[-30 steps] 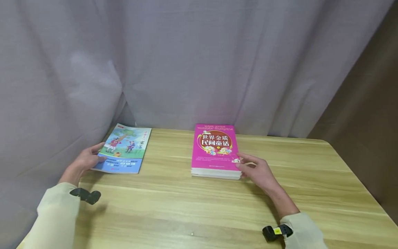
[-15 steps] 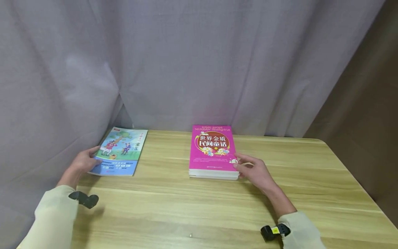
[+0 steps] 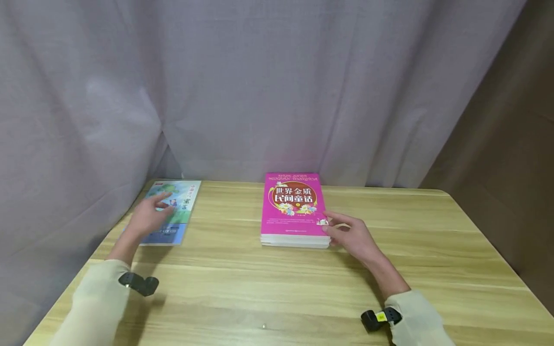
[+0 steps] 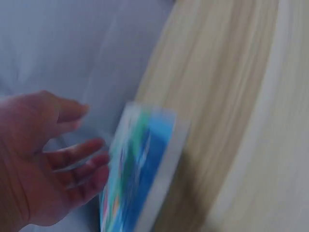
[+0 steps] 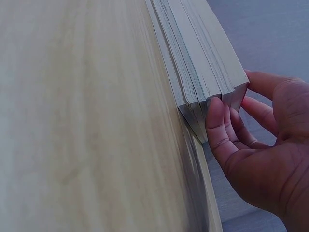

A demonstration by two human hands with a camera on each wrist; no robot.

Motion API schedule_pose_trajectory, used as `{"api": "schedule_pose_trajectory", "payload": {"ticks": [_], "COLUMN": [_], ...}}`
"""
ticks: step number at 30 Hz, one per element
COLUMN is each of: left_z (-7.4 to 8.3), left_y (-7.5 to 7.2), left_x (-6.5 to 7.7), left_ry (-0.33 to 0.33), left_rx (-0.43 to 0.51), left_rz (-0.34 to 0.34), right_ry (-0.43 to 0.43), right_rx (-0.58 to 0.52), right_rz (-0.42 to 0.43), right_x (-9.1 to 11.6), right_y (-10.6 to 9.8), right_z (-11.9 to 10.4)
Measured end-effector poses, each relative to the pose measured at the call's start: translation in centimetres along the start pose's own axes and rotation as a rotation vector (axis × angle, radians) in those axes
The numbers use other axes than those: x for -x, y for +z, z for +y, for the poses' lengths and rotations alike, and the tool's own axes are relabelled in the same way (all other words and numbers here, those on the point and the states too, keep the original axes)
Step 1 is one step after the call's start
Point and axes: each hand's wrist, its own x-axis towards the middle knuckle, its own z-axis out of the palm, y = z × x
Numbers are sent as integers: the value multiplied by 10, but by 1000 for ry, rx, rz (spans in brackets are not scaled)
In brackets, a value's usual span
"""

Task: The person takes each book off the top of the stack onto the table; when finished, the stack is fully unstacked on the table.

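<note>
A thin green-and-blue picture book [image 3: 187, 206] lies at the left of the wooden table. Above its cover hovers my left hand [image 3: 149, 216], fingers spread and holding nothing; it hides part of the picture. In the left wrist view the blurred book [image 4: 140, 164] shows just beyond the fingertips. A stack of books [image 3: 294, 202] with a pink cover on top sits near the back middle. My right hand [image 3: 357, 240] grips its lower right corner with thumb and curled fingers. The right wrist view shows the thumb against the page edges of the stacked books [image 5: 203, 53].
The wooden table [image 3: 242, 283] has its back edge against a grey curtain [image 3: 259, 96], which also runs along the left. A brown surface [image 3: 510, 168] stands beyond the right edge. Each wrist wears a black camera strap.
My left hand has let go of the picture book's left edge and moved right, over its cover. The book now lies flatter. My right hand stays at the stack's corner.
</note>
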Motion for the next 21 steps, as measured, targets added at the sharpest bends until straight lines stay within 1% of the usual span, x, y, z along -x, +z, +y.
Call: {"api": "schedule_pose_trajectory", "payload": {"ticks": [3,7,9,11,14,16,18,21], "left_z": [33,74,92,107,125,132,137,142], "left_y": [23,63,81,96,114,124,131,139], "left_x": [-3,-6,-7,-10,-15,-20,-22,-25], "left_ry": [51,88,90,99,97,94,78,56], "left_rx": [158,346,404,443,476,490,496,490], "left_rz": [-119,-248,-297,-330,-367,-381,-391,-389], "right_ry": [-15,-16,-11,-8,-8,-9,-6,-4], "right_rx": [-2,0,2,-2,-17,-27,-33,-28], "right_rz": [0,-1,-2,-3,-5,-8,-12,-18], "right_x": [0,0,0,0,0,0,0,0], "right_y": [0,-1,-1,0,1,2,3,5], "right_z": [0,1,0,-2,-4,-4,-4,-3]}}
